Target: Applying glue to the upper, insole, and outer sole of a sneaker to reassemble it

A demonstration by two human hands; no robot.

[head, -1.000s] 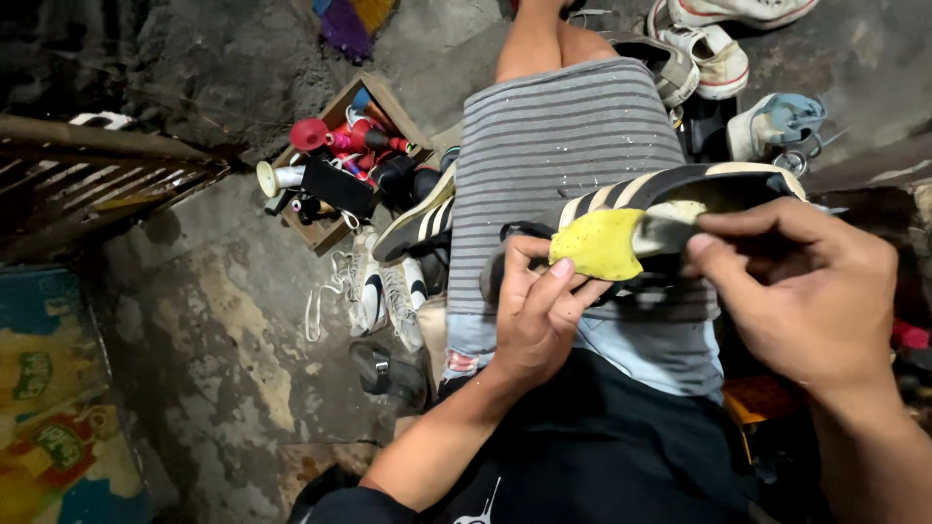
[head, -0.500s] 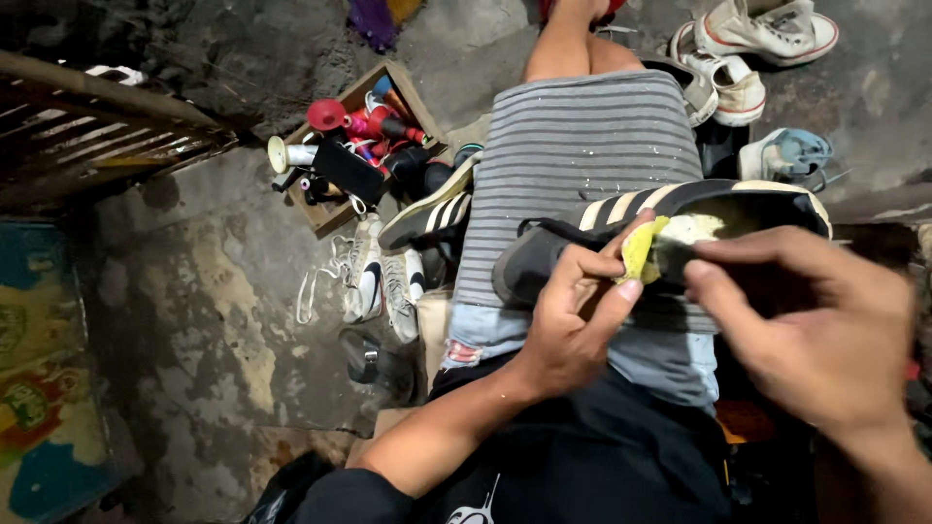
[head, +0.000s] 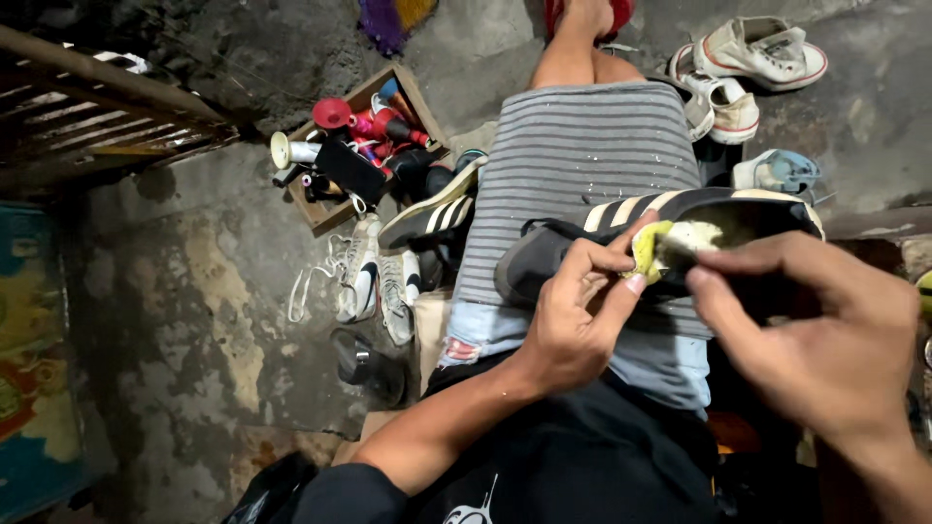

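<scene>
So compared with a second back, that yellow insole (head: 649, 250) was way more tucked in: earlier a big flap of it stuck out of the black striped shoe (head: 680, 228), and now only a small folded edge showed at the opening, so my read is you were working it down into the shoe, about partway there. Your left hand (head: 573, 315) had slid up along the near side of the shoe too, with thumb and fingertips (head: 633, 283) pinched together on that yellow edge. Your right hand (head: 825, 335) sat over the right part of the shoe, fingers bent and a bit apart, tips right at the opening just beside the insole, but I couldn't tell if they actually gripped anything. The shoe itself lay across your lap on the grey striped cloth (head: 573, 165), toe end pointing left. Off to the far left was the wooden box (head: 325, 215) of thread spools and bits, with loose sneakers (head: 374, 277) on the floor.
</scene>
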